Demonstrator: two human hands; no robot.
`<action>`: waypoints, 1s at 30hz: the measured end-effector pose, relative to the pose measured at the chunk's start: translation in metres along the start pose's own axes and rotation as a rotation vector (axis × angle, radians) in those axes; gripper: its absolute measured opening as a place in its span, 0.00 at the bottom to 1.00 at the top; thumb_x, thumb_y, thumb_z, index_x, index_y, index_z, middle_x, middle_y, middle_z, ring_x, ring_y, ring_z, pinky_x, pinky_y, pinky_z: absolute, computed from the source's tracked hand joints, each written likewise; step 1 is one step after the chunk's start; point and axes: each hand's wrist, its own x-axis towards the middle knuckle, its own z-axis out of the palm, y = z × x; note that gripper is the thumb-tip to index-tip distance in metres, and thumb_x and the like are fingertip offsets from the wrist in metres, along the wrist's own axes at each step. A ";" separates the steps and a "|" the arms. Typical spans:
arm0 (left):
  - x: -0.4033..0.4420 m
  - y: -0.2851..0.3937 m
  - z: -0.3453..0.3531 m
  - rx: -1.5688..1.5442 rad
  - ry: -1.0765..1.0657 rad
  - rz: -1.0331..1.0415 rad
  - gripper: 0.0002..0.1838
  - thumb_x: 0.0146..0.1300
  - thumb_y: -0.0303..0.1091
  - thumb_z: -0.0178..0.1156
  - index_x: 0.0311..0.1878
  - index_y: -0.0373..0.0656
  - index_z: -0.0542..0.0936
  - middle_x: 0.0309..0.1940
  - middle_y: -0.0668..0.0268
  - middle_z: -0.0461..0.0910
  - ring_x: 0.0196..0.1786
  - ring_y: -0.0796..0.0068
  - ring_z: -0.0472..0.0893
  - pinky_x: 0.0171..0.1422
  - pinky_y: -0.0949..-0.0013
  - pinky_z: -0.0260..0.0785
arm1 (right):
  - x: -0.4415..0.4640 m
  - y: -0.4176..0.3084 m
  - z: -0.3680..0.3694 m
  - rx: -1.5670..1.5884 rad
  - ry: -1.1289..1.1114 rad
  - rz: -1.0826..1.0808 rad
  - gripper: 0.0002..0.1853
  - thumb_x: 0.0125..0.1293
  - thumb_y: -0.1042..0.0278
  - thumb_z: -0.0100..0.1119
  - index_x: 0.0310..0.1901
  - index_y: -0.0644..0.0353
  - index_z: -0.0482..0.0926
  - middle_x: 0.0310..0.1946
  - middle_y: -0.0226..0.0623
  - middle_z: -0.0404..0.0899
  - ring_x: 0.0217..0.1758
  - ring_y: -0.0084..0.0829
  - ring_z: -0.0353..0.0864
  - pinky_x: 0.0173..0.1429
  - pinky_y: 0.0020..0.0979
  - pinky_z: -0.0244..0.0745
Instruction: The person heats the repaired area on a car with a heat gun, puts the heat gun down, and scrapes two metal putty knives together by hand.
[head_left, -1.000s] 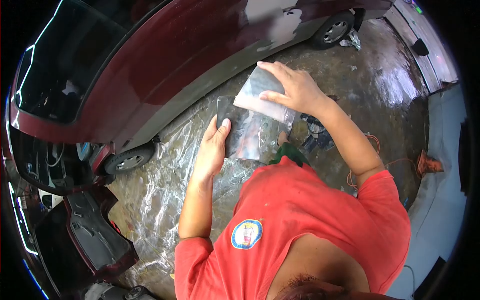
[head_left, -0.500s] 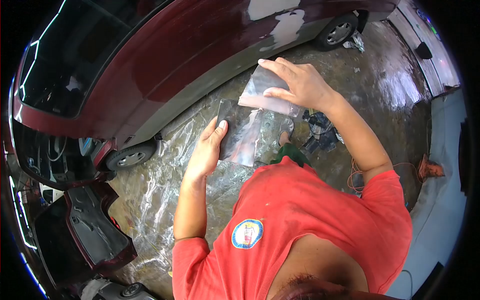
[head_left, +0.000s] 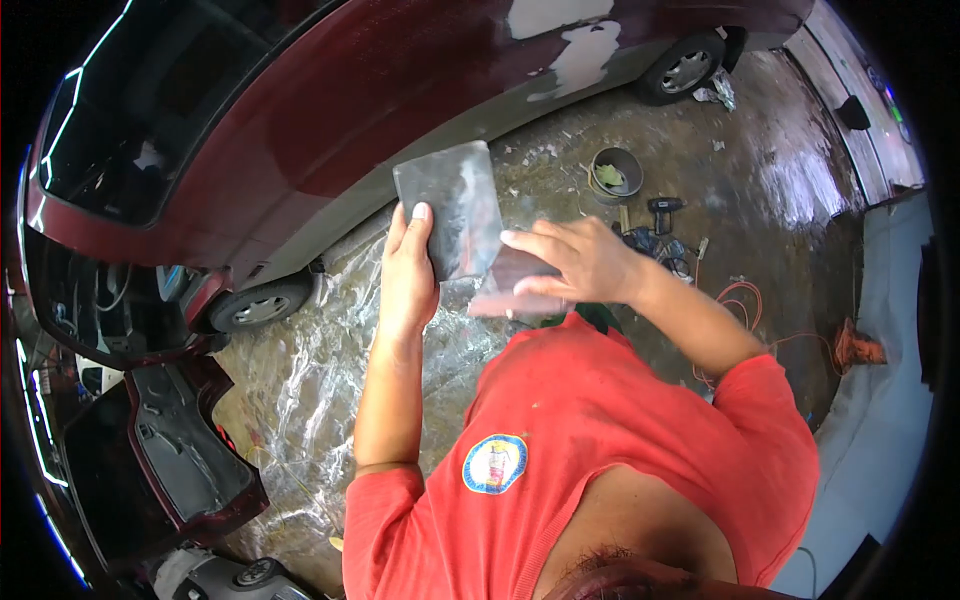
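My left hand (head_left: 408, 270) grips the lower left edge of a dark, flat rectangular mixing board (head_left: 425, 180), thumb on top. Pale and pinkish smears cover much of the board's face. In my right hand (head_left: 592, 262) is a thin, translucent putty spreader (head_left: 515, 282), pinched between thumb and fingers. A pinkish band of paste runs along the spreader's lower edge. The spreader is at the lower right corner of the board; whether the two touch I cannot tell.
A maroon car (head_left: 360, 110) with pale filler patches (head_left: 583, 57) stands ahead. On the floor are a round bucket (head_left: 628, 160), a dark pistol-shaped tool (head_left: 664, 212) and an orange hose (head_left: 742, 292). A detached car panel (head_left: 190, 440) lies to the left.
The board has risen and tilted with my left hand. My right hand has brought the spreader down from above the board to its lower right corner. The bucket has come into view.
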 end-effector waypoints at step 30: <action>0.040 -0.026 -0.031 0.017 0.149 0.736 0.20 0.80 0.50 0.37 0.35 0.46 0.64 0.22 0.68 0.63 0.26 0.77 0.63 0.31 0.73 0.57 | 0.018 -0.062 0.049 1.321 0.253 0.808 0.34 0.69 0.64 0.62 0.71 0.65 0.58 0.65 0.46 0.67 0.70 0.35 0.66 0.72 0.34 0.60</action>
